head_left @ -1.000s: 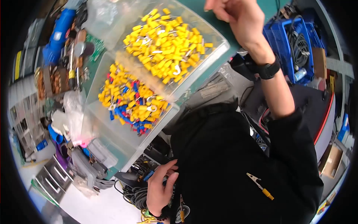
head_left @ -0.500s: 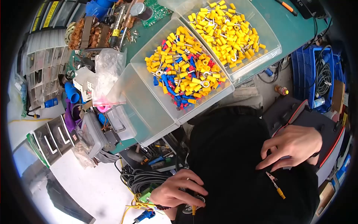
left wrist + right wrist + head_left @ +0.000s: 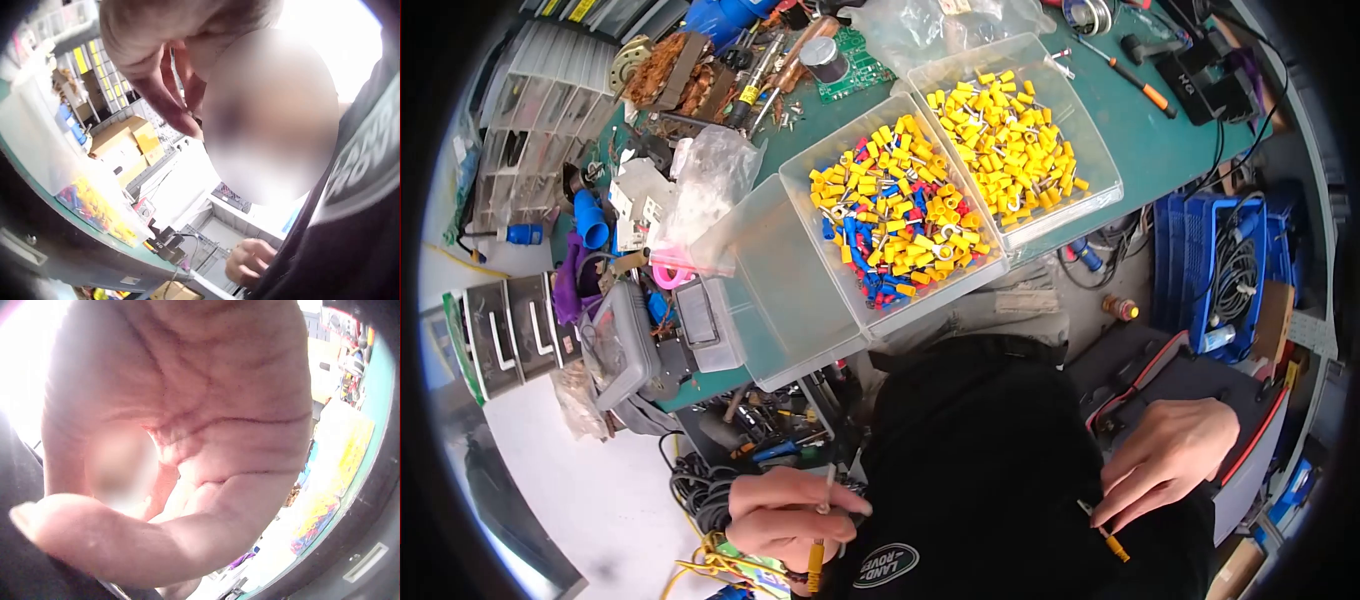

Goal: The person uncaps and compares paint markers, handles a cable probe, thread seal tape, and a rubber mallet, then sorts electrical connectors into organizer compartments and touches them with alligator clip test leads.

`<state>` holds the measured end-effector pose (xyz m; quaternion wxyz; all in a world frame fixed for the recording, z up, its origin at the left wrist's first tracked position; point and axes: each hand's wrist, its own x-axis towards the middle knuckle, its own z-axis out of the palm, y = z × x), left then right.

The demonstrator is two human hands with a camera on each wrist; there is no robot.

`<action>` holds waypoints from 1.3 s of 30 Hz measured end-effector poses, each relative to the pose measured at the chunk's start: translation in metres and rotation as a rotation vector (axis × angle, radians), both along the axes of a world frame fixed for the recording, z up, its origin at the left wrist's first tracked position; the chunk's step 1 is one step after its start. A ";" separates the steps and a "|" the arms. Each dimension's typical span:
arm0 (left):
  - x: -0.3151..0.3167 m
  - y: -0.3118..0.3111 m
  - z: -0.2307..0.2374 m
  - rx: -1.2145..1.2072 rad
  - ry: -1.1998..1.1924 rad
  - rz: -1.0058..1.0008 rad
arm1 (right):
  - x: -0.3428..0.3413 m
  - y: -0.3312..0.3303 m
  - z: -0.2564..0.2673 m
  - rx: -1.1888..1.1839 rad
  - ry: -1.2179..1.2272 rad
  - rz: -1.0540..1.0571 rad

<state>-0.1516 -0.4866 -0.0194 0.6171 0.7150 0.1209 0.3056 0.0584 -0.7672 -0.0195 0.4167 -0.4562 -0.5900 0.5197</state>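
In the head view my left hand [image 3: 785, 515] pinches a metal clip with a yellow sleeve [image 3: 814, 568] between thumb and fingers, held upright in front of the black shirt. The other yellow-sleeved alligator clip [image 3: 1115, 545] lies at the shirt's right side, and the fingertips of my right hand [image 3: 1170, 450] close on its middle; the thumb is hidden there. The left wrist view shows my left hand [image 3: 169, 56] with fingers bent together. My right hand [image 3: 187, 437], palm and curled thumb, fills the right wrist view, its clip unseen.
Two clear bins, one with yellow terminals [image 3: 1005, 150] and one with mixed terminals [image 3: 895, 220], stand on the green table [image 3: 1155, 165]. A screwdriver [image 3: 1145, 92] lies behind them. Blue crates [image 3: 1180, 270] are at the right, coiled cables [image 3: 700, 490] at lower left.
My right hand has come down from over the table to the clip on the shirt. My left hand has moved left and lower, bringing its clip away from the shirt logo.
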 end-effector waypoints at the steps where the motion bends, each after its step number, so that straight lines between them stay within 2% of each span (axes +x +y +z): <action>1: 0.005 -0.001 -0.006 0.235 -0.051 0.040 | -0.002 0.002 0.000 0.002 0.036 0.035; 2: 0.010 -0.004 -0.011 0.374 -0.114 0.091 | -0.003 0.004 -0.001 0.007 0.072 0.068; 4: 0.015 -0.011 -0.022 0.499 -0.224 0.246 | -0.006 0.006 -0.001 0.007 0.047 0.105; 6: 0.012 -0.012 -0.022 0.485 -0.113 0.206 | -0.011 0.005 -0.002 0.025 0.071 0.096; 7: 0.016 -0.017 -0.027 0.469 -0.150 0.286 | -0.013 0.006 0.002 0.022 0.057 0.102; 9: 0.014 -0.010 -0.024 0.541 -0.011 0.316 | -0.017 0.010 0.010 -0.007 -0.167 -0.147; 11: 0.019 -0.008 -0.019 0.521 0.133 0.405 | -0.023 0.020 0.005 0.184 -0.465 -0.482; 12: 0.018 0.002 -0.021 0.619 0.237 0.421 | -0.024 0.025 0.002 0.307 -0.613 -0.636; 13: 0.020 0.009 -0.024 0.605 0.250 0.414 | -0.022 0.031 0.000 0.462 -0.688 -0.710; 14: 0.021 0.014 -0.026 0.592 0.260 0.405 | -0.022 0.033 0.007 0.485 -0.829 -0.748; 16: 0.020 0.015 -0.025 0.575 0.266 0.394 | -0.019 0.044 0.001 0.564 -0.912 -0.890; 17: 0.021 0.014 -0.024 0.557 0.259 0.361 | -0.019 0.047 -0.003 0.488 -0.970 -0.979; 18: 0.023 0.014 -0.024 0.536 0.253 0.327 | -0.016 0.051 -0.008 0.457 -0.921 -1.053; 20: 0.033 0.017 -0.027 0.531 0.180 0.371 | -0.012 0.073 -0.029 0.510 -0.824 -1.346; 22: 0.034 0.025 -0.031 0.511 0.284 0.417 | -0.003 0.086 -0.040 0.389 -0.614 -1.454; 24: 0.034 0.032 -0.030 0.505 0.302 0.495 | -0.005 0.093 -0.043 0.315 -0.540 -1.524; 26: 0.033 0.037 -0.033 0.502 0.255 0.495 | -0.012 0.097 -0.040 0.300 -0.439 -1.491; 27: 0.034 0.039 -0.032 0.487 0.257 0.488 | -0.015 0.097 -0.035 0.281 -0.415 -1.402; 29: 0.041 0.039 -0.029 0.615 0.187 0.289 | -0.018 0.100 -0.030 0.257 -0.386 -1.286; 30: 0.046 0.040 -0.029 0.593 0.188 0.289 | -0.017 0.101 -0.026 0.184 -0.466 -1.251; 32: 0.054 0.039 -0.034 0.545 0.160 0.096 | -0.017 0.107 -0.025 0.148 -0.527 -1.232; 33: 0.061 0.037 -0.036 0.571 0.107 0.069 | -0.013 0.113 -0.024 0.163 -0.586 -1.207; 36: 0.073 0.032 -0.034 0.464 0.108 -0.147 | -0.011 0.126 -0.021 0.125 -0.270 -1.141; 37: 0.076 0.030 -0.036 0.523 0.076 -0.164 | -0.009 0.130 -0.019 0.112 -0.268 -1.149; 39: 0.083 0.027 -0.034 0.584 0.045 -0.200 | -0.006 0.140 -0.016 -0.029 0.149 -1.215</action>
